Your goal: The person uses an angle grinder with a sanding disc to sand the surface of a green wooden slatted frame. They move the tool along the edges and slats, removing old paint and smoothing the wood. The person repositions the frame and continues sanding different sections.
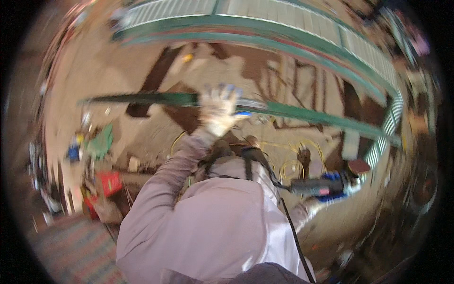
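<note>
My left hand [217, 110], in a white glove with blue fingertips, lies over a long green metal bar [307, 113]. Its fingers are spread; motion blur hides whether the palm presses on the bar. Low at the right, my right hand [333, 195] wears a blue and white glove and is closed round a dark angle grinder [309, 186]. A reddish-brown round disc [358, 166] sits on the grinder's head, close to the right end of the green frame and apart from the bar under my left hand.
Beyond the bar runs a green frame with pale ribbed panels [269, 9]. A yellow cord [321, 154] loops on the ground. At the left lie a green cloth [100, 142] and a red object [110, 182]. A black cord [292, 227] hangs along my body.
</note>
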Tool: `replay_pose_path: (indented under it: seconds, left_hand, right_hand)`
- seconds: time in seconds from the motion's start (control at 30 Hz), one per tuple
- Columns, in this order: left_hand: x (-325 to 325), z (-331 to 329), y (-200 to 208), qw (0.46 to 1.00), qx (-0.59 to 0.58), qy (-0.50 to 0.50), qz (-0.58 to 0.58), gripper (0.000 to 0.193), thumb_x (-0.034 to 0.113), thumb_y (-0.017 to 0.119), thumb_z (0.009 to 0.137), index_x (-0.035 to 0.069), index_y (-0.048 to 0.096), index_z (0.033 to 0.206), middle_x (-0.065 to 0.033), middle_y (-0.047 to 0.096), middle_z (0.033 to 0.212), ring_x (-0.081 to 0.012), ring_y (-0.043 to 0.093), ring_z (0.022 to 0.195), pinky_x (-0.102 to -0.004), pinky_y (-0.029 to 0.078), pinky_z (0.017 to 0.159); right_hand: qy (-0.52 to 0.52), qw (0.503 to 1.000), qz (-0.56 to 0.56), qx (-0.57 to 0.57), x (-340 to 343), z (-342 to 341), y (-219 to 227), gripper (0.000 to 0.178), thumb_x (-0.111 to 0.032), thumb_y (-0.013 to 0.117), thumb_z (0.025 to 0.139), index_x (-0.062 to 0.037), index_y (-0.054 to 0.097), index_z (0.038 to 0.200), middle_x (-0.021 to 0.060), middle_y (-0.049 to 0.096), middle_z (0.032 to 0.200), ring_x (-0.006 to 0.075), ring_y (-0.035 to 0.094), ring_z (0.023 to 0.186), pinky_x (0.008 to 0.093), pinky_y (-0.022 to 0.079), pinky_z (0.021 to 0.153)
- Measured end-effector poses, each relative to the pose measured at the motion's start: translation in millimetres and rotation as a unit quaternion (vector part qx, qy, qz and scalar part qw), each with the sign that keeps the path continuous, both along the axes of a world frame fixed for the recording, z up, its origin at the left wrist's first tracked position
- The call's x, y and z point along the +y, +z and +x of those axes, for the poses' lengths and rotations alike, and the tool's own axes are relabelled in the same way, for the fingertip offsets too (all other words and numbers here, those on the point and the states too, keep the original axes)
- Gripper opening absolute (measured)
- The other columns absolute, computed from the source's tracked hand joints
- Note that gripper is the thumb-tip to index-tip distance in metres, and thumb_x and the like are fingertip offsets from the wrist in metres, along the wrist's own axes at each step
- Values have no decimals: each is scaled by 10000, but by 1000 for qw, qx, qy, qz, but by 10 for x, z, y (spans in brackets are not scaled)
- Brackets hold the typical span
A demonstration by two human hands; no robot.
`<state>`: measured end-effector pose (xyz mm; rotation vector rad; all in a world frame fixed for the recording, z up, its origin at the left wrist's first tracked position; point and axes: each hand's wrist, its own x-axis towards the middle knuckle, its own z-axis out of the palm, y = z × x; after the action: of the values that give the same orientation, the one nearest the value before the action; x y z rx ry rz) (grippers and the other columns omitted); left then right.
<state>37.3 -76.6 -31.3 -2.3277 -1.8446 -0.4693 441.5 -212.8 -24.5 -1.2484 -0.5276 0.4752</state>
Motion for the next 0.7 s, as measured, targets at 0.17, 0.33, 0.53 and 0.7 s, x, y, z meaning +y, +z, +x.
replay_pose_path:
  seconds: [0.17, 0.33, 0.53, 0.7]
  left_hand:
    - [-298, -39, 91, 995, 5, 85, -50, 1051, 793, 635, 766, 145, 391, 1558, -181, 376, 1583, -387, 295, 1501, -696, 132, 1199]
    - [-525, 240, 15, 989, -116, 89, -15, 1192, 806, 674, 724, 79, 295, 1590, -223, 197, 1650, -446, 111, 1545, -698, 12, 1218]
    - [-919, 602, 194, 903, -426, 57, -4, 1228, 695, 787, 720, -20, 264, 1570, -275, 326, 1560, -427, 293, 1476, -507, 247, 1224]
    - [-1003, 973, 438, 720, -678, -58, -135, 1088, 406, 851, 748, -25, 250, 1546, -269, 508, 1414, -367, 517, 1332, -410, 408, 1131]
  right_hand:
    - [215, 961, 88, 150, 234, -82, -70, 896, -752, 397, 972, 31, 537, 1385, 190, 673, 1198, 277, 705, 921, 374, 633, 749]
    - [484, 858, 60, 162, 809, 410, -91, 760, -628, 491, 1003, -5, 493, 1438, 182, 651, 1254, 302, 669, 1044, 471, 560, 939]
    - [569, 818, -49, 71, 1473, -659, 52, 682, -478, 648, 964, -19, 479, 1439, 162, 660, 1192, 274, 668, 999, 436, 561, 906]
    - [599, 793, -90, 67, 1394, -1873, 686, 587, -211, 728, 907, -50, 463, 1406, 116, 642, 1108, 234, 667, 937, 399, 575, 861]
